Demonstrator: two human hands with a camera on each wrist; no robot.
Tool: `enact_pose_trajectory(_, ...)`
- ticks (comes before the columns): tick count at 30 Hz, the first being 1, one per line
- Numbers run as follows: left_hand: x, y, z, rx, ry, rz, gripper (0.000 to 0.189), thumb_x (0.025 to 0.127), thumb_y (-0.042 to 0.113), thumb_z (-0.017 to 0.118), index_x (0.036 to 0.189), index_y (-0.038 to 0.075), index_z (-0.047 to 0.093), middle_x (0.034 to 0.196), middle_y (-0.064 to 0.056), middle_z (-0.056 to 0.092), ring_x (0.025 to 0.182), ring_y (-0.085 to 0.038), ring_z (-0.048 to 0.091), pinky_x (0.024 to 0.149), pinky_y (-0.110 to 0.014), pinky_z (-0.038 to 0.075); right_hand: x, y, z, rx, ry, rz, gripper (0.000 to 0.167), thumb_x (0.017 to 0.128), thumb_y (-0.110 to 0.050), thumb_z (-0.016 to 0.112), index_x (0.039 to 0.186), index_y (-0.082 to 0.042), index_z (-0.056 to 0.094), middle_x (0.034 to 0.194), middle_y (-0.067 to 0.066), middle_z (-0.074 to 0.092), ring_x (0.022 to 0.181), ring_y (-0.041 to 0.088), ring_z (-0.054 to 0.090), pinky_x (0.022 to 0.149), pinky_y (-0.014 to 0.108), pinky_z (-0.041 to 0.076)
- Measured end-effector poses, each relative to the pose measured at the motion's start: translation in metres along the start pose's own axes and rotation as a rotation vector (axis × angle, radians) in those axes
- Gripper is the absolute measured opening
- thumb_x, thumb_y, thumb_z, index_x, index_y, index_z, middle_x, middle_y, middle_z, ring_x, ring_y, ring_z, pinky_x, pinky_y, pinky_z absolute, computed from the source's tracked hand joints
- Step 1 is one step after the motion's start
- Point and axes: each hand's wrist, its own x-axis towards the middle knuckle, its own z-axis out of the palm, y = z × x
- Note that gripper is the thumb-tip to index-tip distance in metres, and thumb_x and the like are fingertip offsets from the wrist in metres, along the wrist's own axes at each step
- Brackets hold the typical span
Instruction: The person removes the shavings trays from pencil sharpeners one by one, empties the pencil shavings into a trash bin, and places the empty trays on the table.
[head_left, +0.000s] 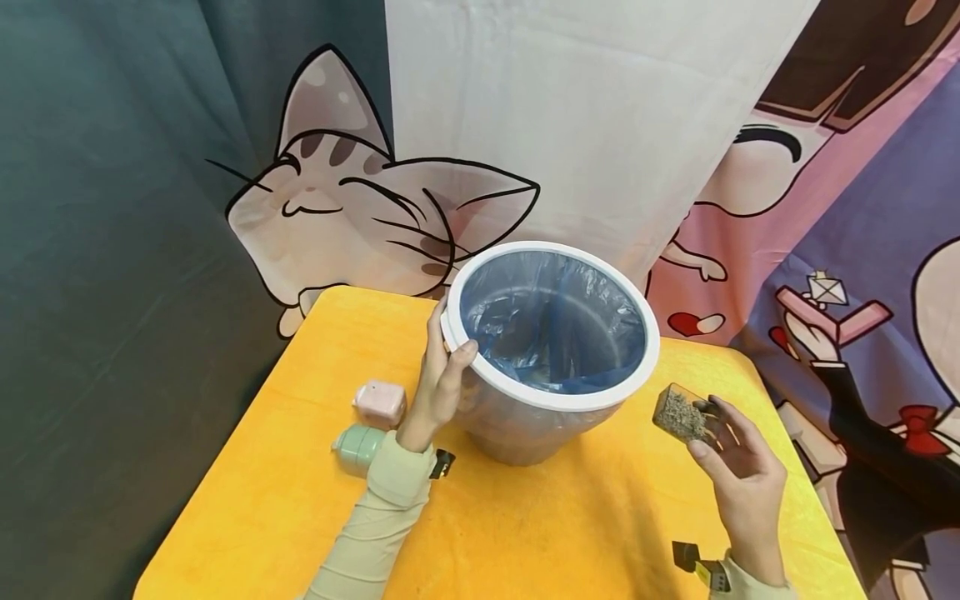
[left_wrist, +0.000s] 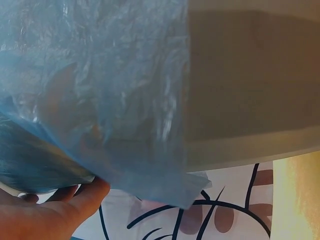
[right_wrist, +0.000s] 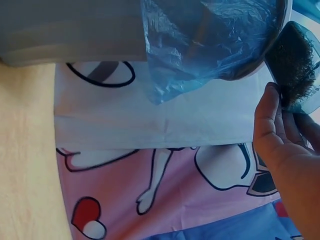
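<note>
A tapered, translucent trash bin [head_left: 517,437] with a white rim [head_left: 551,404] stands in the middle of the head view. Inside hangs a blue plastic bag [head_left: 555,321]; the wrist views show a loose corner of the bag [left_wrist: 135,115]. My left hand [head_left: 437,390] grips the rim at its left side, thumb on top. To the right of the bin, my right hand [head_left: 750,475] holds a small clear box [head_left: 678,414] of grey-green dried plant-like bits by one end, tilted and apart from the bin. The right wrist view shows the box [right_wrist: 291,67] at fingertip height.
A pink roll-like item [head_left: 381,403] and a green one [head_left: 358,450] lie left of the bin, near my left forearm. They rest on a yellow table [head_left: 270,508] with rounded corners. A cartoon-printed curtain [head_left: 600,108] hangs behind the table.
</note>
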Motion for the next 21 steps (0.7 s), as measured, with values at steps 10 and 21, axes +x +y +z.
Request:
enact_pose_trajectory(10, 0.0, -0.001, 0.001, -0.031, -0.008, 0.01, 0.07, 0.085, 0.015, 0.043, 0.144, -0.001, 0.008, 0.145, -0.026, 0.021, 0.122, -0.033, 0.042, 0.1, -0.055, 0.031, 0.008, -0.002, 0.003, 0.035, -0.007, -0.045, 0.054, 0.072, 0.03, 0.049, 0.124, 0.026, 0.034, 0.122, 0.031, 0.049, 0.111, 0.03, 0.054, 0.088, 0.028, 0.048)
enact_pose_trajectory(21, 0.0, -0.001, 0.001, -0.016, -0.015, 0.001, 0.07, 0.085, 0.015, 0.043, 0.144, -0.001, 0.008, 0.145, -0.026, 0.021, 0.121, -0.031, 0.043, 0.1, -0.046, 0.036, 0.018, -0.006, 0.012, 0.044, 0.009, -0.067, 0.053, 0.072, 0.029, 0.051, 0.123, 0.026, 0.036, 0.12, 0.031, 0.051, 0.109, 0.031, 0.054, 0.089, 0.028, 0.047)
